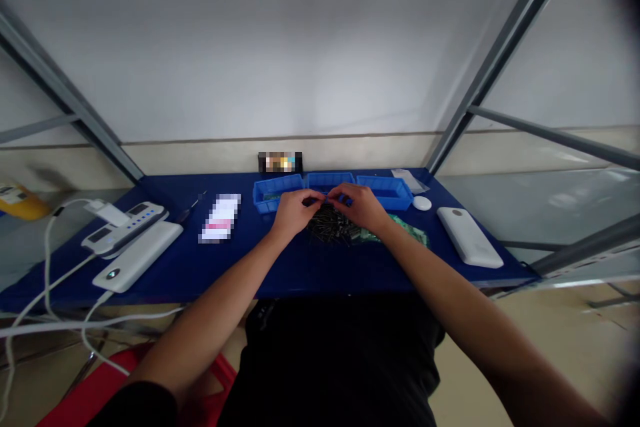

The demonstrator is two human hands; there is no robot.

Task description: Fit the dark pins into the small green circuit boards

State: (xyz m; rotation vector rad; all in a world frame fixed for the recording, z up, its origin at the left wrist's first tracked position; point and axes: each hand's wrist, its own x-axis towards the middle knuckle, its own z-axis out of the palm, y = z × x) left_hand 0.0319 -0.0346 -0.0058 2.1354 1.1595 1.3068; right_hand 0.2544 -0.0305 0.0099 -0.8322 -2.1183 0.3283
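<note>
My left hand [296,209] and my right hand [357,205] meet above a pile of dark, thin metal pieces [331,225] on the blue table [300,270]. Fingertips of both are pinched close together, and whatever lies between them is too small to make out. Just behind the hands stand three blue bins: the left one [261,197] has something green inside, the middle one [330,179] is partly hidden by my fingers, and the right one [400,195] is behind my right hand. Green pieces [413,232] lie beside the pile, under my right forearm.
At the left are a phone [220,218], a thin tool [193,207], a power strip [125,230] and a white power bank [137,257] with cables. Another white power bank [469,237], a round white lid [423,203] and a clear bag [409,179] lie right.
</note>
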